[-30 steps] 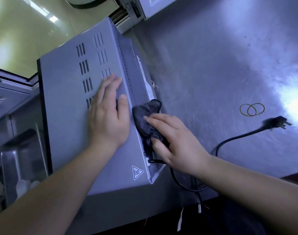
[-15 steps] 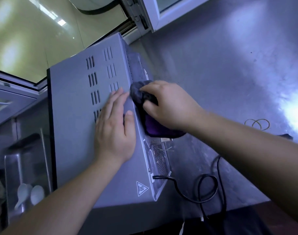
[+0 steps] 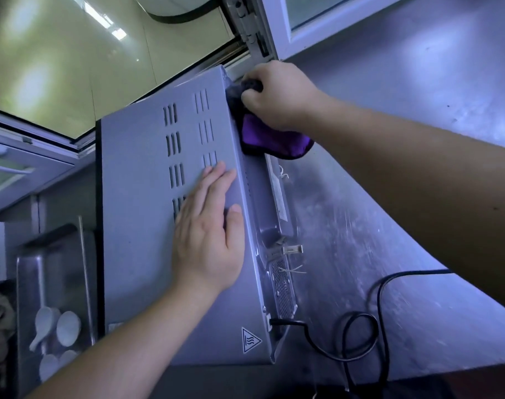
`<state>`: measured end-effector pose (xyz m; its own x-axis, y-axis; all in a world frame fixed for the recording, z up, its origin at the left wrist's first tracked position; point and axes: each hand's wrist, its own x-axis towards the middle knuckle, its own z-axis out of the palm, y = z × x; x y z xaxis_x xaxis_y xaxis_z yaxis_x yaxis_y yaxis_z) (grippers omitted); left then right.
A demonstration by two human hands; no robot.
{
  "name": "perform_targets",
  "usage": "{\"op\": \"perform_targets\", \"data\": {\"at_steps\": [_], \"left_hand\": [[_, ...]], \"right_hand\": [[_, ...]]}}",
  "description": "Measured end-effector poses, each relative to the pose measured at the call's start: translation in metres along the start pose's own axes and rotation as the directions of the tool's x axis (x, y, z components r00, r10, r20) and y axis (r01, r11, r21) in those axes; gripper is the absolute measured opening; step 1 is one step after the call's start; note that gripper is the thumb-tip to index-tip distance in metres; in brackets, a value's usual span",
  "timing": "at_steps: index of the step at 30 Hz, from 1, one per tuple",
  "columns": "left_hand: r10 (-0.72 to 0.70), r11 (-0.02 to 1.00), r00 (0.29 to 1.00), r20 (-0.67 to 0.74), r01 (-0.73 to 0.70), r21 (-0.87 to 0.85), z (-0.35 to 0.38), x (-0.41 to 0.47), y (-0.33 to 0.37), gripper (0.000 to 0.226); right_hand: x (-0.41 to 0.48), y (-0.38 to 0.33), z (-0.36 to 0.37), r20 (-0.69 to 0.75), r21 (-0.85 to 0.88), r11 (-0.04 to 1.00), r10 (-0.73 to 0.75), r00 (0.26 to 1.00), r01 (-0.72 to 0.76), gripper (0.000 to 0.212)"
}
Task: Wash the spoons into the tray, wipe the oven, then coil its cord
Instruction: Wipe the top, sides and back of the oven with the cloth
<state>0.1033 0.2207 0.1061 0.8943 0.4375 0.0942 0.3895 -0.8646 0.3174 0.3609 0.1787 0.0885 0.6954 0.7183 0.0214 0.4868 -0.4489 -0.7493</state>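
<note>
Oven [image 3: 147, 226] of grey metal sits on a steel counter [image 3: 389, 82] beside a window [image 3: 72, 53], its vented top panel facing up. The person's left hand [image 3: 208, 240] lies flat on that panel, fingers straight and close together, thumb slightly apart. The right hand [image 3: 280, 93] curls its fingers round a purple cloth [image 3: 271, 139] pressed against the oven's far rear corner. A black cord [image 3: 360, 341] leaves the near rear corner and loops loose on the counter. White spoons [image 3: 58, 323] lie in a metal tray [image 3: 29, 283] to the left.
</note>
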Motion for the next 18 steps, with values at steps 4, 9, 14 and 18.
{"op": "perform_targets", "data": {"at_steps": [4,9,14,18], "left_hand": [[-0.010,1.000,1.000,0.001,0.010,0.002,0.000,-0.001,0.001,0.055],[-0.013,1.000,1.000,0.001,0.013,-0.003,0.000,-0.001,0.001,0.055],[-0.011,1.000,1.000,-0.009,0.011,-0.022,0.000,-0.001,0.002,0.055],[-0.003,0.999,1.000,-0.016,0.003,-0.041,0.000,0.000,0.003,0.054]], "right_hand": [[0.004,-0.002,0.009,-0.100,0.023,0.999,0.037,0.994,-0.035,0.028],[0.016,-0.012,0.002,0.019,-0.006,0.995,0.098,0.995,-0.098,0.017],[-0.029,-0.029,-0.001,0.048,0.077,0.992,0.097,0.994,-0.100,0.025],[-0.100,-0.031,0.010,0.043,0.188,0.981,0.044,0.998,-0.051,0.010]]}}
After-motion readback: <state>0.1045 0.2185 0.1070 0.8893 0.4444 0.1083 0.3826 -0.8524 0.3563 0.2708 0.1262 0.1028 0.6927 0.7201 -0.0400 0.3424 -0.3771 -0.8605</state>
